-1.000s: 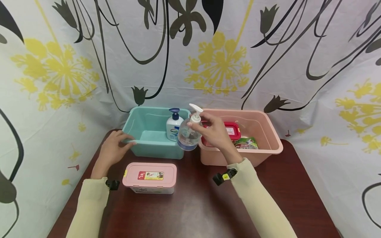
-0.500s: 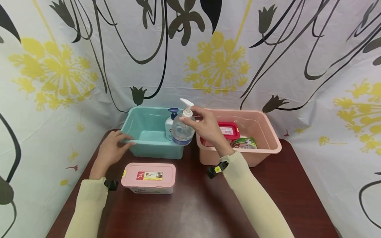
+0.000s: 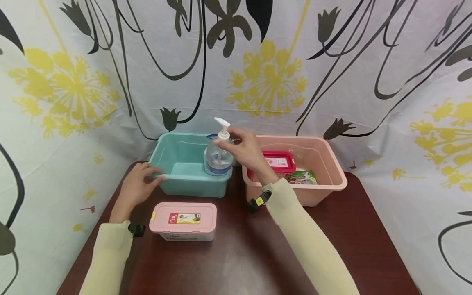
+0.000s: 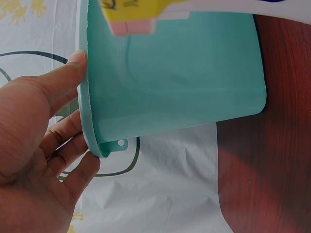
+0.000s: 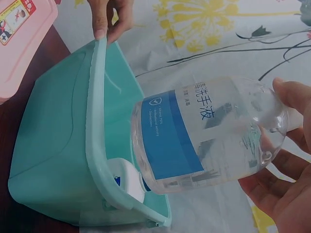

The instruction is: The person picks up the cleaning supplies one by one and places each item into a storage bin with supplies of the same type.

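Note:
My right hand [image 3: 245, 149] pinches a clear pump bottle [image 3: 217, 157] by its neck, below the white pump head. In the head view the bottle overlaps the right end of the teal bin [image 3: 184, 177]. The right wrist view shows its blue label and its base over the bin's opening. My left hand [image 3: 138, 184] grips the bin's rim at the front left corner, thumb and fingers on either side of the edge in the left wrist view. A white bottle [image 5: 129, 179] with a blue pump stands inside the bin, mostly hidden behind the clear one in the head view.
To the right stands a peach bin [image 3: 328, 187] holding a red-lidded box [image 3: 278, 160] and a green packet [image 3: 303, 177]. A pink-lidded box [image 3: 183, 219] sits on the dark table [image 3: 236, 262] in front of the teal bin. Patterned cloth [image 3: 147, 94] hangs behind.
My right hand has carried the clear pump bottle left and slightly up, from between the two bins to the teal bin's right end. The left hand keeps its place on the rim.

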Motion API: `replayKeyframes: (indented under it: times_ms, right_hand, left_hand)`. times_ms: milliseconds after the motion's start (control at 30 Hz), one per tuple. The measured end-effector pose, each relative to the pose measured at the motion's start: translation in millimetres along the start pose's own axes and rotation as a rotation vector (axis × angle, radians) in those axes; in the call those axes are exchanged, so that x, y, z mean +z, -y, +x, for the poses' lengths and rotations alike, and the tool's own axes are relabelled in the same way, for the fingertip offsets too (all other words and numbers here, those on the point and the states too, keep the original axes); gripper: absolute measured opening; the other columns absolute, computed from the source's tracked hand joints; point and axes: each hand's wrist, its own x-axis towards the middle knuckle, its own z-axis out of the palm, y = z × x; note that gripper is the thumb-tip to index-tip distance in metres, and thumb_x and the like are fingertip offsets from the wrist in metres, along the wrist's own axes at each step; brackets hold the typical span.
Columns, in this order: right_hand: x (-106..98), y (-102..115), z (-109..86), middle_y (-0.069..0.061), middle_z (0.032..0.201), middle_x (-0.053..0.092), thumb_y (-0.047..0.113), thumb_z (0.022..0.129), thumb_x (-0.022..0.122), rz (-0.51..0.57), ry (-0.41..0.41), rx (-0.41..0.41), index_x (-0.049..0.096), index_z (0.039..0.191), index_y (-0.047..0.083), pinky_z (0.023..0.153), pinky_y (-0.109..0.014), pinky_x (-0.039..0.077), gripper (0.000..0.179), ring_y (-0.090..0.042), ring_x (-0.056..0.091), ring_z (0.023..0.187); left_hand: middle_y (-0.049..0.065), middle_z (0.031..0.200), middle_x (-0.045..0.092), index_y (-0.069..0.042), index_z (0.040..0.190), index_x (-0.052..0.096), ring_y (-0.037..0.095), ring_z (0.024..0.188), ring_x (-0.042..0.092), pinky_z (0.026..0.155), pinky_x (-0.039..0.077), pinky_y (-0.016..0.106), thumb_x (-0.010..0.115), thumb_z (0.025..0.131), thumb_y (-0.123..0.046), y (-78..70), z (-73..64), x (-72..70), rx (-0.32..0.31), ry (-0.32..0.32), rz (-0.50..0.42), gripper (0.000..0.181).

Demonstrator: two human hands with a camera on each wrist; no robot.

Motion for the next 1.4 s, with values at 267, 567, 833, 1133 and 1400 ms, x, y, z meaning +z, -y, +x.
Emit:
replayKeyframes:
  times_ms: [267,567,833,1133,1400]
  right_hand:
    - [8.5,-5.6,10.7,0.001,0.115,0.07,0.043,0.089,0.08,-0.01,0.01,0.058,0.071,0.12,0.022,0.092,-0.042,0.057,0.039,-0.02,0.065,0.104]
    - [16.4,-12.7,19.4,-0.002,0.11,0.071,0.039,0.089,0.081,-0.001,0.019,0.071,0.072,0.115,0.018,0.089,-0.042,0.058,0.035,-0.021,0.064,0.1]
    - [23.4,-21.6,22.8,-0.003,0.107,0.071,0.039,0.089,0.081,-0.027,0.013,0.091,0.072,0.114,0.017,0.084,-0.04,0.058,0.034,-0.02,0.064,0.097]
    - [30.0,-31.6,23.8,-0.003,0.112,0.07,0.04,0.089,0.081,-0.04,0.016,0.143,0.072,0.113,0.019,0.09,-0.045,0.057,0.033,-0.022,0.064,0.106]
    - [35.5,-38.4,25.3,-0.002,0.117,0.07,0.041,0.087,0.082,-0.027,0.04,0.219,0.073,0.116,0.02,0.102,-0.047,0.052,0.038,-0.023,0.061,0.118]
  left_hand:
    - [0.017,0.118,0.065,-0.01,0.109,0.075,0.034,0.11,0.052,0.092,0.048,0.065,0.08,0.09,-0.023,1.0,-0.4,-0.3,0.005,-0.005,0.003,0.023]
    - [0.018,0.117,0.065,-0.009,0.109,0.074,0.035,0.11,0.052,0.091,0.048,0.065,0.08,0.09,-0.022,0.0,-0.5,-0.6,0.005,-0.009,0.004,0.023]
    - [0.018,0.117,0.065,-0.009,0.108,0.075,0.035,0.109,0.052,0.092,0.048,0.065,0.08,0.09,-0.021,-0.4,-0.7,-0.7,0.009,-0.013,-0.001,0.023]
    - [0.017,0.118,0.065,-0.01,0.108,0.075,0.035,0.11,0.052,0.093,0.048,0.066,0.08,0.09,-0.022,0.7,-0.5,0.0,0.001,-0.011,-0.005,0.022]
    - [0.018,0.118,0.065,-0.009,0.109,0.075,0.035,0.11,0.052,0.093,0.048,0.065,0.08,0.09,-0.022,1.2,0.0,0.5,0.002,-0.009,-0.002,0.023]
